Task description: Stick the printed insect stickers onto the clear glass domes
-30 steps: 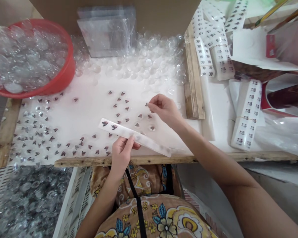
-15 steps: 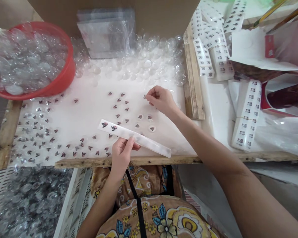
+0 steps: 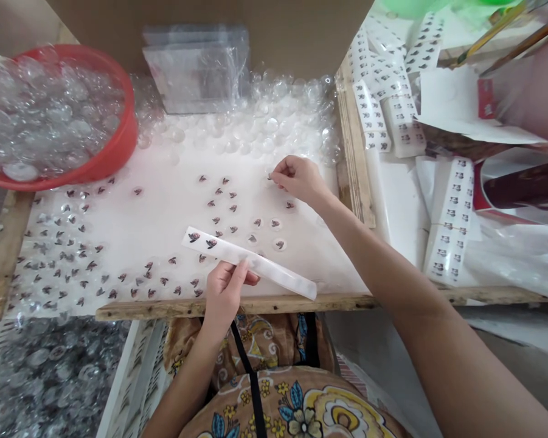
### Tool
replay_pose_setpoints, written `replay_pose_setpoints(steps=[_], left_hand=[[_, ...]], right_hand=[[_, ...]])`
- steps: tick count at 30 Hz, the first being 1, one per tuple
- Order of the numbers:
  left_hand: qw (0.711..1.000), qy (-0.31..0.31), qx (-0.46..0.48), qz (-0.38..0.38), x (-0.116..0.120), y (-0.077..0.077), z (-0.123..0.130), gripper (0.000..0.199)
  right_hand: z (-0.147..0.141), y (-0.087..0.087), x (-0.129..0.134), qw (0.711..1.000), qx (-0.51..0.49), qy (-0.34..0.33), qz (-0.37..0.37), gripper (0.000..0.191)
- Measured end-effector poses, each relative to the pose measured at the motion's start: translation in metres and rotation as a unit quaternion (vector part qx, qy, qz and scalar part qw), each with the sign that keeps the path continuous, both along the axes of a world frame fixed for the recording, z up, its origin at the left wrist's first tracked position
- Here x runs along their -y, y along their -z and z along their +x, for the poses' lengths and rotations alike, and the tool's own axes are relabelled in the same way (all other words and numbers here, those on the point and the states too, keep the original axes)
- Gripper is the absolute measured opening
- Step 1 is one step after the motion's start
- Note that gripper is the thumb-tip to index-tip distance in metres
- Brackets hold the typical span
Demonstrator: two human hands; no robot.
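My left hand (image 3: 225, 286) pinches a white sticker strip (image 3: 283, 275) between thumb and fingers. Two dark-and-pink printed motifs show at the strip's left end; the rest looks blank. My right hand (image 3: 296, 179) is closed in a pinch over the white work surface (image 3: 164, 207), with a small dark sticker (image 3: 270, 177) at its fingertips. Around and below it lie clear round discs with the same motif, such as a printed disc (image 3: 280, 244). Another printed disc (image 3: 290, 205) sits just under my right hand.
A red basin (image 3: 130, 121) heaped with clear domes stands at the left. Loose clear domes (image 3: 274, 125) spread along the back beside plastic-wrapped packs (image 3: 201, 73). Wooden strips (image 3: 356, 170) edge the surface. Bundled sticker strips (image 3: 449, 225) lie at the right; a crate of domes (image 3: 50, 371) stands below left.
The view has shifted slightly. My right hand has moved up a little relative to the surface, and a printed disc now shows below it. My left hand still holds the strip.
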State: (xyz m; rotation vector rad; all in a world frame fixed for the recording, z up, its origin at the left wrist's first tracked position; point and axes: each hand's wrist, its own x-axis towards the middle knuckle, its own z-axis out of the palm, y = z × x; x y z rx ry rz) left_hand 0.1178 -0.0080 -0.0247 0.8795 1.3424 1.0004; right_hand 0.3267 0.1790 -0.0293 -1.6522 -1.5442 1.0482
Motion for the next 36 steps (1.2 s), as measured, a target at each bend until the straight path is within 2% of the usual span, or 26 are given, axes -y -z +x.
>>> replay_pose_setpoints(steps=[4, 7, 10, 12, 14, 18, 22, 27, 36], left_hand=[[1.000, -0.001, 0.006, -0.005, -0.001, -0.001, 0.000, 0.031], [1.000, 0.001, 0.010, -0.006, -0.002, -0.002, 0.000, 0.031], [1.000, -0.003, 0.012, -0.005, -0.002, -0.001, 0.001, 0.031], [1.000, -0.006, 0.011, -0.006, -0.002, 0.000, 0.001, 0.031], [1.000, -0.006, 0.011, -0.006, -0.002, 0.000, 0.001, 0.031], [1.000, -0.002, 0.014, -0.005, -0.002, 0.001, 0.000, 0.031], [1.000, 0.001, 0.010, -0.004, -0.002, -0.001, 0.000, 0.031], [1.000, 0.001, 0.008, -0.005, -0.002, -0.002, 0.000, 0.032], [1.000, -0.005, 0.007, -0.011, -0.003, -0.001, 0.001, 0.031]], right_hand=[[-0.004, -0.005, 0.003, 0.999, 0.019, 0.012, 0.026, 0.010], [-0.007, -0.003, 0.001, 0.994, 0.032, 0.020, 0.102, 0.010], [-0.011, 0.006, 0.002, 0.985, 0.056, -0.050, 0.157, 0.011], [-0.015, 0.013, 0.006, 0.979, 0.073, -0.096, 0.167, 0.013], [-0.020, 0.017, 0.012, 0.977, 0.076, -0.113, 0.167, 0.013], [-0.024, 0.012, 0.021, 0.983, 0.024, -0.128, 0.130, 0.011], [-0.018, 0.001, 0.020, 0.995, -0.015, -0.056, 0.076, 0.009], [-0.016, -0.004, 0.018, 0.996, 0.019, -0.080, -0.028, 0.012], [-0.024, -0.005, 0.015, 0.992, 0.088, -0.077, -0.050, 0.011]])
